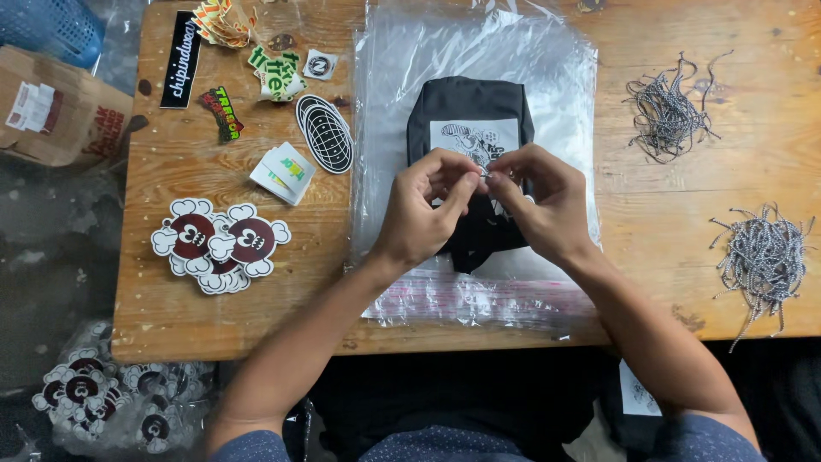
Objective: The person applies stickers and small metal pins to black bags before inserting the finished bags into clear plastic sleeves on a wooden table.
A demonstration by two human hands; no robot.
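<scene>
A folded black garment with a white printed panel lies on a stack of clear plastic bags near the middle of the wooden bench. Both hands meet just above the lower half of the garment. The left hand and the right hand have their fingertips pinched together around something very small and pale right over the printed panel; what it is cannot be told. Both hands are narrowly closed in that pinch, thumbs and forefingers touching or nearly so.

The plastic bags reach past the garment on all sides, and a red-striped strip shows along their near edge.

To the right of the garment, well apart from it, lie two loose heaps of black-and-white string: one heap toward the far edge and another heap nearer the person.

To the left of the garment lie stickers: an oval black-and-white globe sticker just beside the bags, a small stack of white cards, a pile of dark red cloud-edged stickers, and a long black sticker farther off.

Beyond the bench's left edge sit a brown paper bag and a blue basket; a bagged bundle of more cloud-edged stickers lies on the floor.
</scene>
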